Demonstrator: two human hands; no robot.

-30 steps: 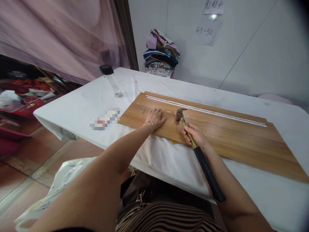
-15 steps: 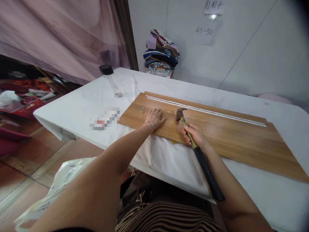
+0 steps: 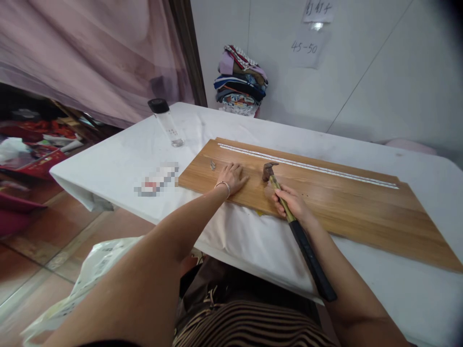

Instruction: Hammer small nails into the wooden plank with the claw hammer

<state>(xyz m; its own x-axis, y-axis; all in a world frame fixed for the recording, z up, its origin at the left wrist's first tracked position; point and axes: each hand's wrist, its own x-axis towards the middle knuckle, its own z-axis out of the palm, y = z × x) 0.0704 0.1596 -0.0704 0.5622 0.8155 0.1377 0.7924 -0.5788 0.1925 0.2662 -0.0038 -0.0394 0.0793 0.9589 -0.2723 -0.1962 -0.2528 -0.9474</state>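
A long brown wooden board [image 3: 347, 207] lies across the table in front of me. My left hand [image 3: 233, 178] rests flat on its left part with the fingers stretched out. Just left of those fingertips is a small heap of nails [image 3: 212, 165]. My right hand [image 3: 291, 202] is wrapped round the yellowish upper shaft of a claw hammer [image 3: 307, 255]. The hammer's rusty head is over the board, to the right of my left hand, and its black grip points back toward me. Along the board's far side lie two thin white measuring strips [image 3: 307, 166].
The table [image 3: 119, 164] has a white cloth. On its left stand a clear bottle [image 3: 167, 123] with a black lid and a blurred-out flat object [image 3: 157, 180]. Folded clothes [image 3: 241, 82] are stacked by the wall. A plastic bag [image 3: 87, 284] hangs at lower left.
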